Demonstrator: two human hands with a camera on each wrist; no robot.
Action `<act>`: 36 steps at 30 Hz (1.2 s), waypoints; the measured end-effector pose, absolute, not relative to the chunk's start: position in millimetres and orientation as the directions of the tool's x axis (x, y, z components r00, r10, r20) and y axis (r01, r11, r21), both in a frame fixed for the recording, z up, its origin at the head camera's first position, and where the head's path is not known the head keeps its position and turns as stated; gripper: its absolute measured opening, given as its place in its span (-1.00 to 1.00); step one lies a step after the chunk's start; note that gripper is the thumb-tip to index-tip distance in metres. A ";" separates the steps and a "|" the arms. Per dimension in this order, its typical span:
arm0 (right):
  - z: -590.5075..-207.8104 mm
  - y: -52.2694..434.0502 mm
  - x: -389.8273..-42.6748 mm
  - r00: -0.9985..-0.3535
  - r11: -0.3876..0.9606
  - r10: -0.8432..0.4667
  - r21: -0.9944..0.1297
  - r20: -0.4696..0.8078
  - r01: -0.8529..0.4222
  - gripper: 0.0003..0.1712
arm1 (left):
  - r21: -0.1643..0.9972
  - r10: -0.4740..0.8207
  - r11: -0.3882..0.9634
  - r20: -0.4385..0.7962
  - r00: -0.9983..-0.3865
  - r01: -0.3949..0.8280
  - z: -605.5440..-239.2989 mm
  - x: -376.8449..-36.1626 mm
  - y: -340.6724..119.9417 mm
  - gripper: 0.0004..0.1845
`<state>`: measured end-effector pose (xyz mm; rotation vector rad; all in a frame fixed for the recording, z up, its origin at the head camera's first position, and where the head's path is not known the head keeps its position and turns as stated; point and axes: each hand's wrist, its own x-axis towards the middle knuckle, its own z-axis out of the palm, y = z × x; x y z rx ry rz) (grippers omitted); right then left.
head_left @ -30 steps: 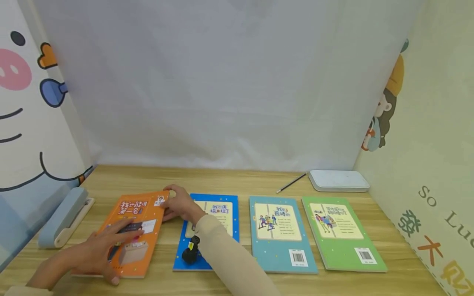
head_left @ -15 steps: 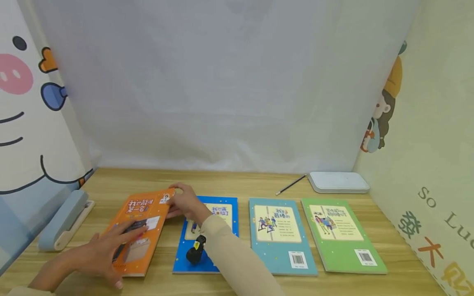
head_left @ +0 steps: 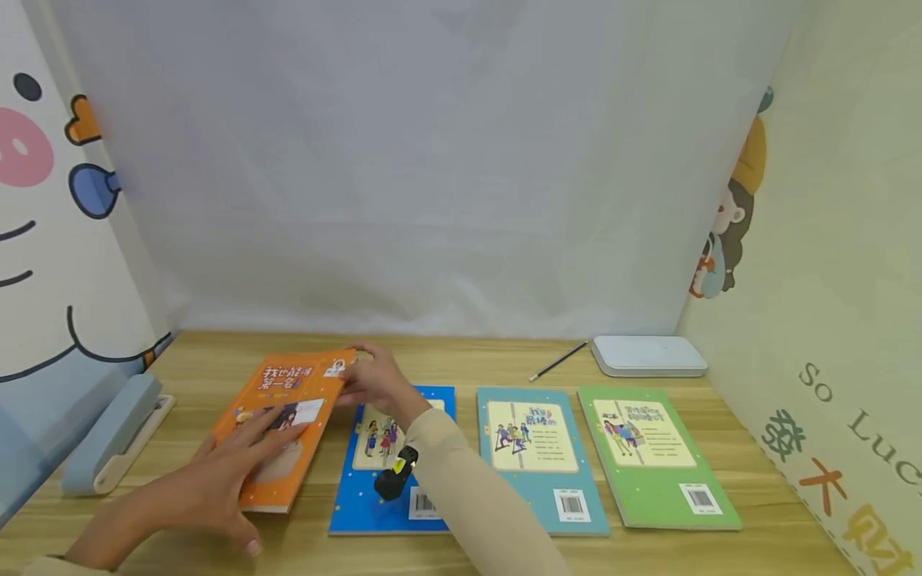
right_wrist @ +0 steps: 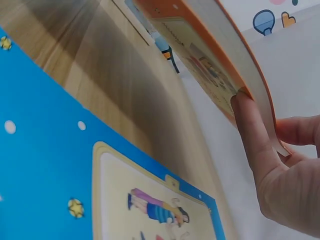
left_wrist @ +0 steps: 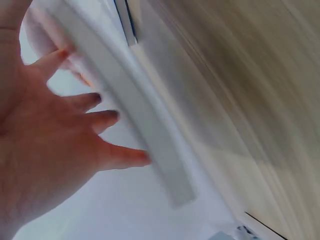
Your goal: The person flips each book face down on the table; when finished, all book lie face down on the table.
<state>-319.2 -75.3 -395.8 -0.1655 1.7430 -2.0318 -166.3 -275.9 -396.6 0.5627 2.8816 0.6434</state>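
An orange book (head_left: 277, 384) is raised off the table on the left, tilted. My right hand (head_left: 378, 384) pinches its upper right corner; in the right wrist view the thumb and fingers (right_wrist: 250, 125) lie on opposite sides of the book. My left hand (head_left: 209, 488) rests on the lower left part of the cover, fingers spread. In the left wrist view the fingertips touch the book beside its pale page edge (left_wrist: 130, 100). Under my right forearm, a blue book (head_left: 353, 504) lies flat, partly hidden by the sleeve and a small black wrist camera (head_left: 396, 476).
A teal book (head_left: 533, 480) and a green book (head_left: 663, 480) lie flat to the right, barcodes showing. A light blue stapler-like object (head_left: 115, 436) stands at the left edge. At the back right are a pencil (head_left: 558, 362) and a white case (head_left: 648, 356).
The orange book has been lifted off the table and moved right and back. Both hands have moved with it, the left hand keeping its fingers on the cover.
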 end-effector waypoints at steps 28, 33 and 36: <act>-372.8 -54.2 -323.2 -0.905 -0.227 -0.400 -0.941 -0.145 0.250 -0.52 | 0.286 0.384 0.817 0.378 -0.842 0.501 -380.1 -159.6 -240.0 -0.23; -374.2 -54.3 -321.2 -0.905 -0.218 -0.398 -0.944 -0.148 0.249 -0.47 | 0.296 0.377 0.810 0.397 -0.837 0.506 -382.1 -161.1 -240.1 -0.28; -374.9 -55.0 -319.1 -0.903 -0.202 -0.402 -0.947 -0.151 0.248 -0.46 | 0.301 0.364 0.807 0.425 -0.829 0.508 -383.5 -159.8 -240.7 -0.29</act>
